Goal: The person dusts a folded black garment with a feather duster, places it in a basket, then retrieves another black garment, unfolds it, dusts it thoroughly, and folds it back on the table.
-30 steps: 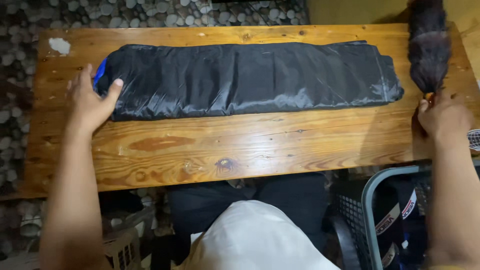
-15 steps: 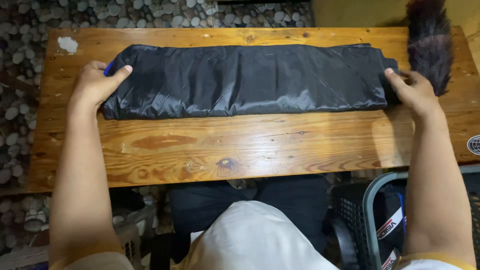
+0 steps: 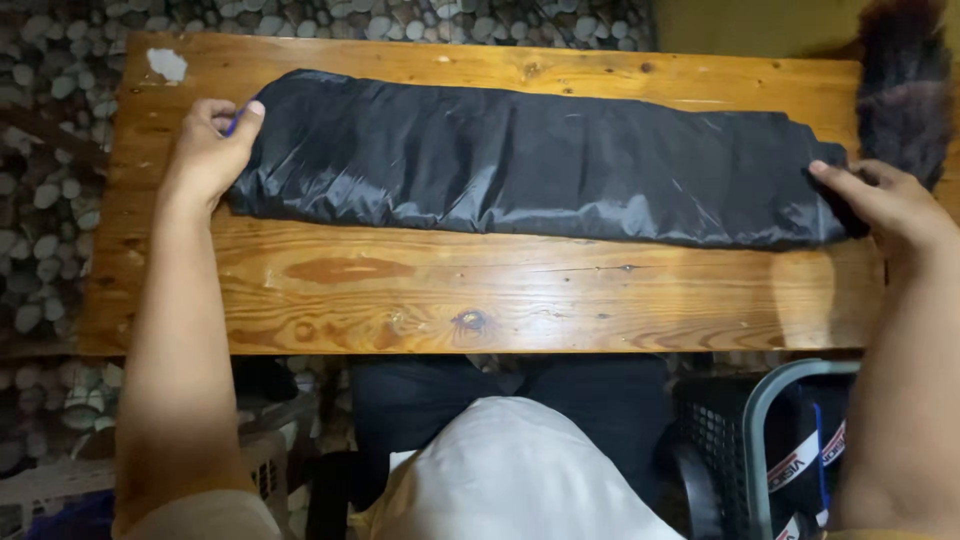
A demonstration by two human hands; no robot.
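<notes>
Beside garment (image 3: 530, 160): fur trim (image 3: 900, 90), basket (image 3: 730, 440).

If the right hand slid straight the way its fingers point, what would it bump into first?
The right hand points left and already touches the end of the folded black cloth, so it would push straight into that, along the wooden table.

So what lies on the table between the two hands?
In the head view, only the long folded black garment spans from left hand to right hand on the wooden table.
</notes>
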